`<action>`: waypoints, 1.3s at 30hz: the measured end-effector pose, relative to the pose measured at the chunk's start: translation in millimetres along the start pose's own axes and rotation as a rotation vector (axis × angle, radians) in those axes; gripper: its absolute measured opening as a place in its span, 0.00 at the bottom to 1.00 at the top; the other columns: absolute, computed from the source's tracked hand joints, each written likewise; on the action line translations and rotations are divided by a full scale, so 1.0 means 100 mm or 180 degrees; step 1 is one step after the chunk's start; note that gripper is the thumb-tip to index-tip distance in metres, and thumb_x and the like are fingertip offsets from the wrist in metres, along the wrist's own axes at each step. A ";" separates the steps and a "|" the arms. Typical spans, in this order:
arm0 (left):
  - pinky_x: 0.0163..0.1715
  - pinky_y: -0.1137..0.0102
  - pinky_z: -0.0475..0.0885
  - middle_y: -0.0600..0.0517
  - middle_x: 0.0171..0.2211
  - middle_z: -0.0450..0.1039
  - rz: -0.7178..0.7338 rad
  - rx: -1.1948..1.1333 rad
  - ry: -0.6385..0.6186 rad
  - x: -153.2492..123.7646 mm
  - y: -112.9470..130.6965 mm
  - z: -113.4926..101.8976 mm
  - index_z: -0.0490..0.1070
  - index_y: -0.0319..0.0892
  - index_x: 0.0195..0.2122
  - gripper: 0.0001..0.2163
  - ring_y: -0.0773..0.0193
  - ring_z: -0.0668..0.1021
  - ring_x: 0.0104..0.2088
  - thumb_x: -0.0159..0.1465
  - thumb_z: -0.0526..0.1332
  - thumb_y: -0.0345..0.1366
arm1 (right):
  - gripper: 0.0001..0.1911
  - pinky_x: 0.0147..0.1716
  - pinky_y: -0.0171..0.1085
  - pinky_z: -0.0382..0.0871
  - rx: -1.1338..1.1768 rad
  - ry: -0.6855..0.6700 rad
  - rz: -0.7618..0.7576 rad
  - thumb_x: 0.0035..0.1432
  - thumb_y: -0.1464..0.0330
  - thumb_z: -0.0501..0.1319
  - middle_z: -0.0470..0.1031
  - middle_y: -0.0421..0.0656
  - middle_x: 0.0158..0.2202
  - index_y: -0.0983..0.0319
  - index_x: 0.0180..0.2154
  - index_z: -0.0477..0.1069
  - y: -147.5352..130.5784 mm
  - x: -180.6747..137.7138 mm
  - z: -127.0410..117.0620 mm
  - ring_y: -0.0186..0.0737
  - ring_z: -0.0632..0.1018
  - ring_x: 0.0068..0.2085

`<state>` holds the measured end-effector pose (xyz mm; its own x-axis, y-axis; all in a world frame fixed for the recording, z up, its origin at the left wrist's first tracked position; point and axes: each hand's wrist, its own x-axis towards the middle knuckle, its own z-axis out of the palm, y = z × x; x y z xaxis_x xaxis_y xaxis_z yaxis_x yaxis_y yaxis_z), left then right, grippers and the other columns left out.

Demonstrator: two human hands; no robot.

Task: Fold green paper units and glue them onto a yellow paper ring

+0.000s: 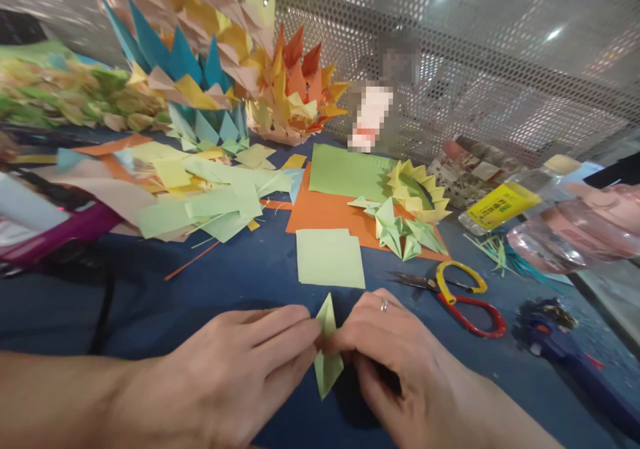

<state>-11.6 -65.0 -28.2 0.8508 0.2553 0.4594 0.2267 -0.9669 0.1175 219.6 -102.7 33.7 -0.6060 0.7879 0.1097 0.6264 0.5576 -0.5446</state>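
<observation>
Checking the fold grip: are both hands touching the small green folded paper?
Touching. The head view shows the left hand and right hand pinching the folded paper from either side.

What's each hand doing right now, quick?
Left hand: closed, pinching the folded green paper piece.
Right hand: closed, pinching the same piece from the other side.

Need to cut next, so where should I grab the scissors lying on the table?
Take the scissors by the loop handles, the yellow one and the red one, coming from the right. The handles point right and toward the person, while the dark blades point left toward the light green sheet. Both hands currently pinch a folded green piece.
</observation>
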 end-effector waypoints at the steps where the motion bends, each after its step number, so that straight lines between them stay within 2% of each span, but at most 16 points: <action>1: 0.37 0.68 0.77 0.43 0.46 0.73 0.0020 0.0032 -0.0006 0.00 0.00 0.00 0.72 0.37 0.49 0.12 0.58 0.76 0.43 0.71 0.51 0.34 | 0.14 0.41 0.39 0.63 0.0004 -0.0076 -0.0019 0.58 0.80 0.53 0.73 0.43 0.35 0.62 0.41 0.71 0.03 0.00 -0.02 0.38 0.71 0.37; 4: 0.38 0.67 0.77 0.44 0.46 0.74 0.0070 0.0150 0.0029 0.00 0.02 0.00 0.72 0.37 0.48 0.13 0.57 0.75 0.44 0.71 0.52 0.37 | 0.10 0.44 0.40 0.63 0.0122 -0.0187 -0.0090 0.61 0.76 0.58 0.73 0.43 0.40 0.59 0.41 0.74 0.12 0.02 -0.05 0.38 0.71 0.41; 6: 0.42 0.68 0.77 0.45 0.47 0.74 0.0142 0.0171 0.0046 -0.01 0.04 0.01 0.73 0.38 0.47 0.13 0.58 0.75 0.45 0.71 0.52 0.38 | 0.08 0.44 0.39 0.63 0.0196 -0.0144 -0.0152 0.62 0.74 0.60 0.73 0.42 0.40 0.58 0.40 0.76 0.18 0.03 -0.05 0.36 0.71 0.41; 11: 0.52 0.71 0.71 0.51 0.46 0.76 0.0245 0.0096 0.0152 -0.04 0.10 -0.01 0.74 0.42 0.45 0.11 0.63 0.75 0.47 0.70 0.53 0.31 | 0.04 0.44 0.37 0.64 0.0289 0.0057 -0.0363 0.61 0.72 0.64 0.74 0.41 0.35 0.60 0.35 0.78 0.24 0.03 0.01 0.34 0.72 0.40; 18: 0.49 0.70 0.75 0.47 0.48 0.76 0.0428 -0.0139 0.0010 -0.06 0.06 -0.03 0.74 0.40 0.48 0.13 0.61 0.77 0.48 0.70 0.52 0.34 | 0.04 0.44 0.36 0.66 0.0290 0.0042 -0.0314 0.60 0.72 0.65 0.74 0.39 0.34 0.60 0.32 0.78 0.20 0.05 -0.01 0.32 0.73 0.38; 21: 0.50 0.70 0.75 0.48 0.49 0.77 0.0438 -0.0175 0.0028 -0.07 0.04 -0.02 0.74 0.40 0.49 0.14 0.61 0.77 0.49 0.70 0.51 0.33 | 0.04 0.43 0.36 0.67 0.0303 0.0069 -0.0306 0.60 0.71 0.65 0.73 0.39 0.33 0.60 0.31 0.77 0.21 0.05 -0.02 0.32 0.73 0.38; 26: 0.62 0.67 0.65 0.47 0.55 0.73 0.0647 -0.0185 0.0000 -0.05 -0.01 -0.08 0.73 0.37 0.51 0.15 0.60 0.70 0.59 0.70 0.50 0.32 | 0.06 0.44 0.38 0.65 0.0266 0.0033 -0.0060 0.62 0.70 0.63 0.71 0.39 0.35 0.58 0.32 0.77 0.19 0.02 0.01 0.35 0.72 0.40; 28: 0.64 0.67 0.62 0.47 0.56 0.72 0.0746 -0.0184 -0.0049 -0.03 -0.02 -0.11 0.72 0.34 0.53 0.16 0.59 0.68 0.60 0.71 0.50 0.33 | 0.07 0.44 0.40 0.64 0.0205 0.0012 0.0125 0.63 0.71 0.61 0.70 0.40 0.35 0.58 0.32 0.76 0.16 0.01 0.02 0.36 0.71 0.40; 31: 0.63 0.66 0.62 0.46 0.55 0.72 0.0684 -0.0252 -0.0016 -0.02 -0.03 -0.12 0.73 0.33 0.52 0.17 0.58 0.70 0.58 0.71 0.48 0.33 | 0.08 0.43 0.42 0.62 0.0074 -0.0001 0.0456 0.63 0.72 0.60 0.69 0.39 0.35 0.58 0.32 0.74 0.08 0.01 0.03 0.37 0.70 0.39; 33: 0.61 0.67 0.63 0.46 0.55 0.72 0.0667 -0.0235 0.0058 -0.03 -0.03 -0.12 0.72 0.33 0.53 0.18 0.58 0.70 0.57 0.70 0.47 0.30 | 0.08 0.43 0.41 0.62 0.0045 0.0006 0.0605 0.63 0.71 0.59 0.68 0.39 0.35 0.58 0.31 0.73 0.02 0.01 0.03 0.37 0.69 0.39; 36: 0.58 0.69 0.67 0.48 0.53 0.74 0.0753 -0.0076 0.0176 -0.03 -0.04 -0.13 0.73 0.34 0.52 0.18 0.59 0.70 0.56 0.67 0.48 0.25 | 0.08 0.44 0.40 0.62 0.0059 -0.0017 0.0733 0.63 0.72 0.58 0.68 0.39 0.36 0.59 0.30 0.70 -0.03 0.03 0.02 0.36 0.69 0.39; 39: 0.58 0.70 0.67 0.49 0.51 0.75 0.0788 -0.0039 0.0202 -0.02 -0.06 -0.14 0.75 0.36 0.49 0.17 0.60 0.71 0.55 0.66 0.49 0.26 | 0.07 0.45 0.41 0.63 0.0021 -0.0023 0.0806 0.60 0.73 0.59 0.68 0.39 0.35 0.60 0.29 0.68 -0.05 0.04 0.04 0.36 0.69 0.39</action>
<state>-21.7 -60.0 -17.5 0.8481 0.0105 0.5298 0.0092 -0.9999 0.0051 212.2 -103.2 33.9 -0.4335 0.9004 -0.0369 0.7556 0.3409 -0.5594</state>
